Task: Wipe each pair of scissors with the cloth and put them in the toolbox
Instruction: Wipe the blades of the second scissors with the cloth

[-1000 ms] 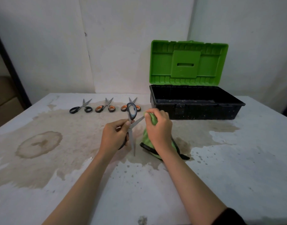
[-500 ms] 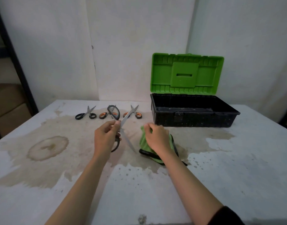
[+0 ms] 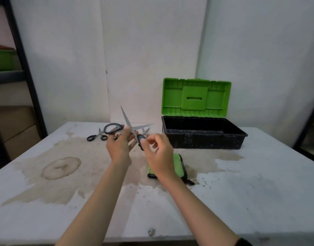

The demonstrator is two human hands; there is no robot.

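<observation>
The toolbox (image 3: 204, 141) is shown open. The scissors (image 3: 127, 119) are gripped in the left hand (image 3: 119, 144); one handle is pinched by right hand (image 3: 158, 154) fingers.

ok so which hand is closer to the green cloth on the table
Right. The right hand is over the cloth, covering its left part in view; the left hand is off to the cloth's left, holding the scissors.

A stained table (image 3: 259, 201) stands beside cardboard boxes (image 3: 15, 132).

Cloth (image 3: 177, 162) partly behind right hand (image 3: 158, 154), shelf (image 3: 5, 75) — cropped left
</observation>
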